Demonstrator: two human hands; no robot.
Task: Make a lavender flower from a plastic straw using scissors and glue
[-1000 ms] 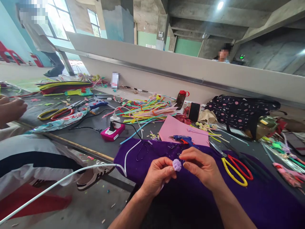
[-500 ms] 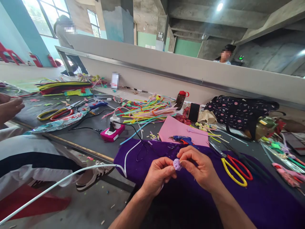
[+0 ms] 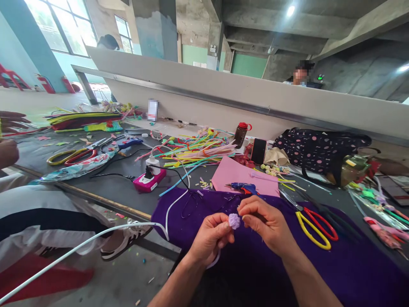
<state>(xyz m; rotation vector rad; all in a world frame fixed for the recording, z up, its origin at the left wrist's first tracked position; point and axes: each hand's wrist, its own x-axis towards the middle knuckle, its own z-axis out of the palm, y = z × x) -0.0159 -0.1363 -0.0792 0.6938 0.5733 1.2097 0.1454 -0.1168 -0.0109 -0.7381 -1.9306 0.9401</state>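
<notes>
A small lilac bobbled ball like a flower head (image 3: 234, 221) is pinched between the thumb and fingers of my left hand (image 3: 214, 236). A thin lilac stem (image 3: 214, 261) curves out below that hand. Just right of the ball is my right hand (image 3: 263, 221), its bent index finger and thumb slightly apart, with nothing plain to see between them. A blue glue gun (image 3: 244, 186) lies just beyond my hands, partly on a pink sheet (image 3: 231, 170). Scissors with yellow and red handles (image 3: 315, 228) rest on the purple cloth (image 3: 361, 264) to the right.
A magenta power strip (image 3: 150, 181) with a plug and cables stands left of the cloth. Bundled coloured stems (image 3: 204, 151), a bottle (image 3: 241, 135), a phone (image 3: 258, 151) and a dark patterned bag (image 3: 322, 153) line the back. Another person's hand (image 3: 9, 151) is at far left.
My right fingers have come away from the lilac ball, which has shifted slightly left with my left hand. More of the stem shows below. The other person's hands at far left have moved.
</notes>
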